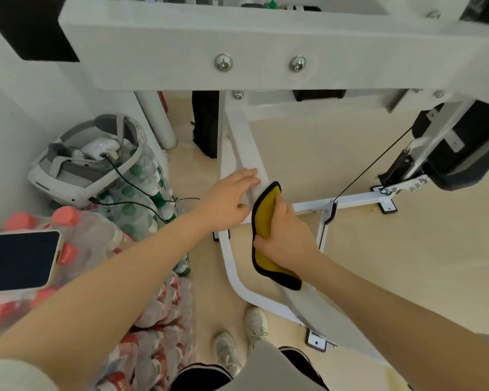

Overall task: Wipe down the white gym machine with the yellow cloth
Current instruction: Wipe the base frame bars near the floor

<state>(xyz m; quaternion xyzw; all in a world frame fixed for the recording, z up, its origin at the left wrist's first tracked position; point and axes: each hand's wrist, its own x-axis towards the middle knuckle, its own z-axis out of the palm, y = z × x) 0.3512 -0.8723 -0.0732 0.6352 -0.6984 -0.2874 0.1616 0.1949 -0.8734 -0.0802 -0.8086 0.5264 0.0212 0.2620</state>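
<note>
Shrink-wrapped red-capped bottle packs [158,314] crowd my left; bare beige floor [407,263] lies open right of the white steel frame [237,280].

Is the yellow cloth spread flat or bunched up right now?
Bunched. The right hand grips the yellow cloth folded over, its black edge curling around, pressed against the white frame.

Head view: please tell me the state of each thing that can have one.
Yellow cloth with black edge: folded, gripped, pressed on frame.
White metal gym machine frame: being wiped.
Left hand: flat, braced on frame.
Right hand: fingers closed on cloth.
Dark-screened phone: screen off.
</note>
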